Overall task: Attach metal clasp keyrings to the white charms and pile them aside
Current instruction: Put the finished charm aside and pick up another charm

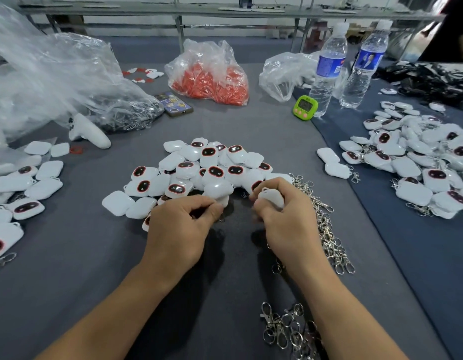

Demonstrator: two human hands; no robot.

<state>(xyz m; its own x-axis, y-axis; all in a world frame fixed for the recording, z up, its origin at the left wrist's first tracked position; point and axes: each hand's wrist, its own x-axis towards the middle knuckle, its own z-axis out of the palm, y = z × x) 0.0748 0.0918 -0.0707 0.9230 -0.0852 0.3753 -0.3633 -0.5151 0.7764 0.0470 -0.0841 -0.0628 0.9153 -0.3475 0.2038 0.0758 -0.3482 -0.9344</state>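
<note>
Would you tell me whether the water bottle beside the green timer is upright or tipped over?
Upright: the water bottle stands on its base, white cap on top.

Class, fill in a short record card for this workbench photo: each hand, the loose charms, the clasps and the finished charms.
left hand: fingers curled, pinching a small metal piece, likely a keyring, mostly hidden
right hand: grips one white charm
loose charms: heap just beyond both hands
loose clasps: strewn beside the right hand and forearm
finished charms: with clasps on, piled far right
table: grey cloth
</note>
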